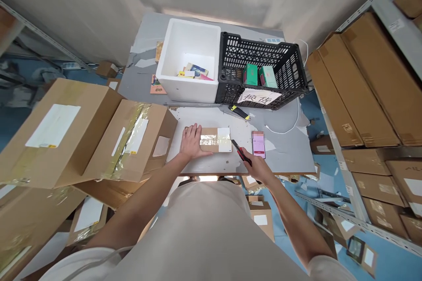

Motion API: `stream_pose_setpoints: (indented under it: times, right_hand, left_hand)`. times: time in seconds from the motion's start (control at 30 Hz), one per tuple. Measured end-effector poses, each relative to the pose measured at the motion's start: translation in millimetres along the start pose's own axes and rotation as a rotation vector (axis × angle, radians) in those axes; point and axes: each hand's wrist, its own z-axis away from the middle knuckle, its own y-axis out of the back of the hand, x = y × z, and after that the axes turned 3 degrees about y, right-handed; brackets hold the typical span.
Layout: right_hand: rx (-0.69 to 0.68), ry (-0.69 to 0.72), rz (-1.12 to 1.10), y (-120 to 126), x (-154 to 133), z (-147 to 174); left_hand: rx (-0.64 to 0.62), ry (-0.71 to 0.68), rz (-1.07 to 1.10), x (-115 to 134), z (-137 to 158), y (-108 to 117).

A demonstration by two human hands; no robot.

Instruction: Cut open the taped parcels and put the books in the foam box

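Observation:
A small taped cardboard box [208, 141] with a white label lies flat on the worktable. My left hand [192, 144] covers its left end, the thumb along the near edge and the fingertips at the far edge, holding it down. In my right hand [254, 164] is a black and red utility knife [241, 152], its tip pointing up and left, just beside the box's right end. A phone [258, 144] with a pink screen lies to the right of the knife. Behind the box rests a yellow and black cutter [240, 112].
A white foam bin [194, 92] and a black plastic crate [227, 92], each with small packages inside, stand at the back of the table [290, 158]. Large cartons [132, 140] are stacked on the left. A white cable [283, 132] lies at right, before a shelf of boxes [365, 83].

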Motion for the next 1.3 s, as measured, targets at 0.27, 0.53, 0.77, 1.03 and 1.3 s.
stream_pose_setpoints:
  times: [0.27, 0.53, 0.77, 1.03, 1.3]
  right_hand:
    - [0.059, -0.038, -0.087, -17, -9, 12]
    - [0.003, -0.05, -0.286, -26, 6, 25]
    - [0.04, -0.072, -0.45, -36, 17, 38]
    - [0.427, -0.241, -1.093, -77, 1, -4]
    - [0.384, -0.163, -1.247, -84, -9, -45]
  left_hand:
    - [0.007, 0.005, 0.0, 1, 0, 0]
    - [0.007, -0.007, -0.008, 0, 0, 0]
    - [-0.005, 0.006, 0.007, -1, 0, 0]
    - [-0.042, 0.037, 0.056, 4, 0, 2]
    - [0.085, 0.157, 0.394, -24, 24, 15]
